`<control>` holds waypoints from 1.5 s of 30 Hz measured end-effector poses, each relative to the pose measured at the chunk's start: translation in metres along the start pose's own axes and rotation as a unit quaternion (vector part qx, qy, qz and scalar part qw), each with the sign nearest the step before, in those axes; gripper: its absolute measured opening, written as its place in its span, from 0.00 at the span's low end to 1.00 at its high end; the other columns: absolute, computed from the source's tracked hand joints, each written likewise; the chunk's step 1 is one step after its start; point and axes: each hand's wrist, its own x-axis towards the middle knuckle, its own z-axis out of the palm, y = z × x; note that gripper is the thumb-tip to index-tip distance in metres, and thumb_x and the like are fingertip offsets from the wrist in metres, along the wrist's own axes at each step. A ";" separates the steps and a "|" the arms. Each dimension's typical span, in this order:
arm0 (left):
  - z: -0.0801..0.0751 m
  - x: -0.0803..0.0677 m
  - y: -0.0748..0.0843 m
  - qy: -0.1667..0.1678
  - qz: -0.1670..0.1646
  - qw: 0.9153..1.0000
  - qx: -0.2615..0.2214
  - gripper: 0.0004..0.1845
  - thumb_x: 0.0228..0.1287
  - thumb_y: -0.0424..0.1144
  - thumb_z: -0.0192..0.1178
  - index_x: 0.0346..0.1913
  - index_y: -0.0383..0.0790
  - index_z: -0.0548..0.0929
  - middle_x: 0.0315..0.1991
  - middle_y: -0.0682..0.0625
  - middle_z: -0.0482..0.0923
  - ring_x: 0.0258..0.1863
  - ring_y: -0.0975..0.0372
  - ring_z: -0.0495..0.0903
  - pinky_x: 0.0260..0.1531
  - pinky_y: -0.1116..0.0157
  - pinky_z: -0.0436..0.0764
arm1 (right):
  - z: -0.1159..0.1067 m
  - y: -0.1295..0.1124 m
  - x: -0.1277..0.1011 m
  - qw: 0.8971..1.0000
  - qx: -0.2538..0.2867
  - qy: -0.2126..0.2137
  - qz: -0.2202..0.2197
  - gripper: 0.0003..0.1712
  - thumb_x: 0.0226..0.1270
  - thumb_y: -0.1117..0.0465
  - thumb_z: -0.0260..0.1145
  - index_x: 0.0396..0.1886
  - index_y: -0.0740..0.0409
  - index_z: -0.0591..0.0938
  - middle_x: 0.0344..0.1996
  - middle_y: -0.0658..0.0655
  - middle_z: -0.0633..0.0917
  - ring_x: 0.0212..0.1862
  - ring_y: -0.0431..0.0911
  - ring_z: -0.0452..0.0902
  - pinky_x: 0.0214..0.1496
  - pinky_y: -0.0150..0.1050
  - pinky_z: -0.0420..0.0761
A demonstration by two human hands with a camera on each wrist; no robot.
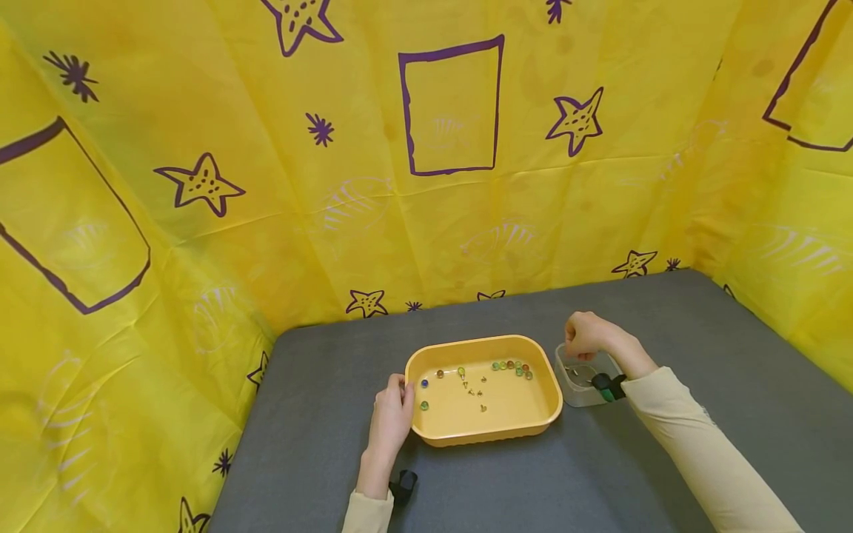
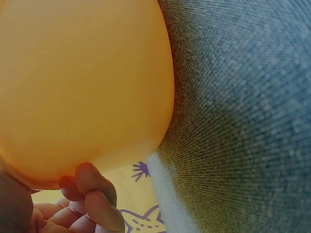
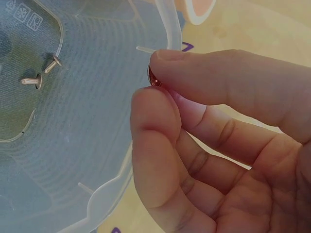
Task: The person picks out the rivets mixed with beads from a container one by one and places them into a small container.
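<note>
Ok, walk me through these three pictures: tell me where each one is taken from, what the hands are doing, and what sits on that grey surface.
No machine here: a person works with two bare hands and wears three cameras. The wide picture comes from the head and looks down at a grey table walled by yellow cloth.

On the table stands a yellow tray holding coloured marbles and some small metal tacks. Right of it is a clear container.

The left hand grips the tray's left rim. Its wrist camera, very close, shows the tray's outer wall and curled fingers.

The right hand hovers over the clear container. Its wrist camera shows thumb and forefinger pinching a small metal piece, probably a tack, above two tacks already lying inside.
</note>
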 end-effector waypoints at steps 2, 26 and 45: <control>0.000 0.000 0.000 -0.001 -0.001 1.000 0.000 0.07 0.64 0.32 0.54 0.39 0.29 0.75 0.17 0.52 0.69 0.15 0.65 0.66 0.16 0.69 0.67 | 0.000 0.000 0.000 1.000 0.000 -0.001 -0.001 0.08 0.48 0.73 0.62 0.15 0.61 0.75 0.14 0.54 0.77 0.18 0.43 0.74 0.25 0.40 0.78; 0.000 0.000 0.000 -0.009 -0.007 1.000 -0.002 0.08 0.65 0.33 0.54 0.40 0.28 0.74 0.17 0.52 0.68 0.15 0.65 0.65 0.15 0.69 0.66 | -0.001 0.005 -0.001 1.000 0.011 -0.003 0.003 0.09 0.44 0.73 0.60 0.12 0.59 0.75 0.11 0.52 0.75 0.16 0.42 0.72 0.24 0.40 0.77; 0.001 0.001 -0.002 -0.001 0.001 1.000 -0.004 0.08 0.65 0.32 0.54 0.40 0.28 0.75 0.17 0.52 0.68 0.14 0.65 0.65 0.15 0.69 0.66 | 0.001 0.004 -0.002 1.000 0.009 0.003 0.008 0.07 0.45 0.73 0.61 0.13 0.61 0.76 0.11 0.52 0.76 0.16 0.42 0.72 0.24 0.41 0.77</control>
